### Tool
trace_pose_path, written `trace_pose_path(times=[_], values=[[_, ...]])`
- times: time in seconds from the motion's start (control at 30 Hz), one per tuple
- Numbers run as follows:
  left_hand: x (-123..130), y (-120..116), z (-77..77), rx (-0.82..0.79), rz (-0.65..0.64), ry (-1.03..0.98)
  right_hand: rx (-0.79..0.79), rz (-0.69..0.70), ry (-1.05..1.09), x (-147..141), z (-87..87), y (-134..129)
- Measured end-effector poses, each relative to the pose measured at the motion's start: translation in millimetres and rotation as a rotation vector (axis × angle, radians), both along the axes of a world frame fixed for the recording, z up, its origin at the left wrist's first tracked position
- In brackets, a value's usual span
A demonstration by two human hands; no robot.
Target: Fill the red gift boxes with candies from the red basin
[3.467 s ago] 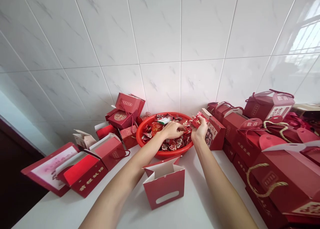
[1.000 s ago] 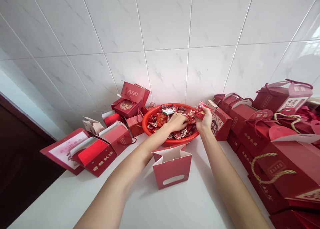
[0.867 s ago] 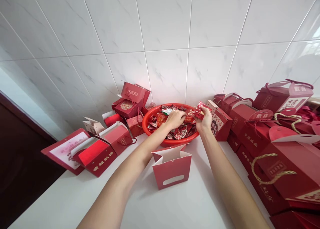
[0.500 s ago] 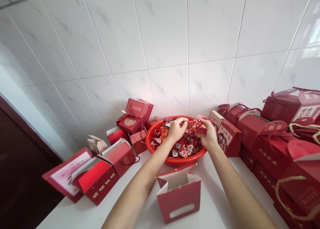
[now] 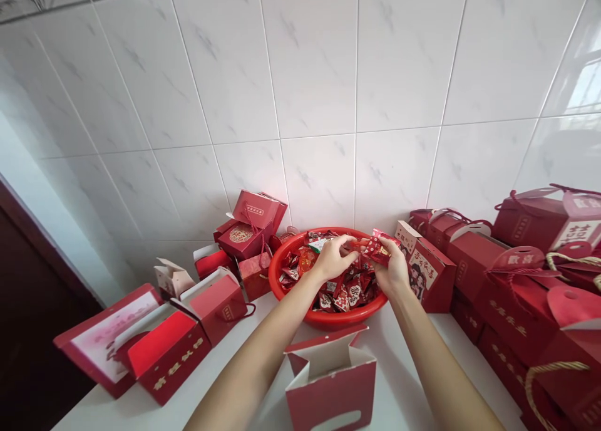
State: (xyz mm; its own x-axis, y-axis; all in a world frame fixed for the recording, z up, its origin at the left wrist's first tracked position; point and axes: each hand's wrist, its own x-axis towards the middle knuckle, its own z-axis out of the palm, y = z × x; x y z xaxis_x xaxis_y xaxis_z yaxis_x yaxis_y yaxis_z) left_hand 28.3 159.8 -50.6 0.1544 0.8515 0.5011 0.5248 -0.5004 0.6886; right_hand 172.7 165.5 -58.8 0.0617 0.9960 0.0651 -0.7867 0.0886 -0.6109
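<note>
Red packets [image 5: 379,247]: grasping with right hand [image 5: 393,272] at right side of basin [image 5: 345,319]; with left hand [image 5: 334,258] nearby, cannot tell whether gripping.

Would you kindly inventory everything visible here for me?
Wall: one, pale, tiled, back
Table: one, white, below
Basin: one, red, table's middle
Sweets: many, mostly red, in basin
Open box: one, red, front centre
Picture box: one, red, right of basin
Left boxes: several, mostly red, beside basin
Right boxes: many, red, stacked right
Cords: several, gold or red, on boxes
Panel: one, brown, left edge
Dotted packet: one, red, held over basin
Left hand: one, bare, over basin, grip unclear
Right hand: one, bare, holding dotted packet
</note>
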Motion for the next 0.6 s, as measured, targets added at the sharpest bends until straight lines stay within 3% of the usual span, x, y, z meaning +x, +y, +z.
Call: trace_pose_path(times=[0.17, 0.33, 0.5, 0.6], values=[[-9.6, -10.6, 10.4, 0.016, 0.046, 0.053, -0.037, -0.024, 0.022, 1.0, 3.7, -3.7], [-43.2, -30.9, 20.7, -0.017, 0.059, 0.154, -0.096, -0.013, 0.029, 1.7, 9.9, -6.5], [-76.8, -37.4, 11.7, -0.052, 0.261, 0.195, -0.083, -0.025, 0.031, -1.0, 11.5, -6.9], [-84.9, -36.2, 2.8, -0.101, 0.318, 0.129, -0.074, -0.008, -0.017, -1.5, 11.2, -6.8]])
